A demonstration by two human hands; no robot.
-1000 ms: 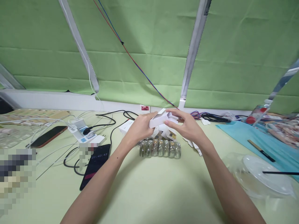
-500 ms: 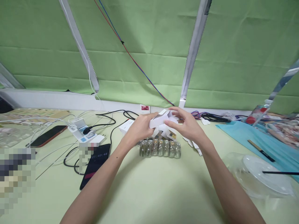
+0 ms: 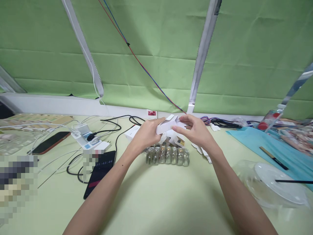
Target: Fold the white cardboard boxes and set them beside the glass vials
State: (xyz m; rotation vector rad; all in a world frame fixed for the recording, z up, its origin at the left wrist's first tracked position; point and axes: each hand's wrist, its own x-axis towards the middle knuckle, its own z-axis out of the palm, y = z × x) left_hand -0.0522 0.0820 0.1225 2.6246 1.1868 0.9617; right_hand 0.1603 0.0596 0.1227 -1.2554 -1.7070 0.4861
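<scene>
Green-covered table (image 3: 156, 202), green backdrop. Left hand (image 3: 144, 135) and right hand (image 3: 195, 132) both pinch one small white carton (image 3: 167, 124), raised above row of glass vials (image 3: 168, 155).

The bottles (image 3: 167, 155) are clear glass with gold tops. Above the bottles, the box (image 3: 168, 125) is plain white. The surface (image 3: 158, 202) is pale green. Left of the bottles is a black phone (image 3: 99, 173), and right of them a blue cloth (image 3: 281, 148).

Bright even light, soft shadows, wide-angle bending at edges, pixelated patch lower left
</scene>
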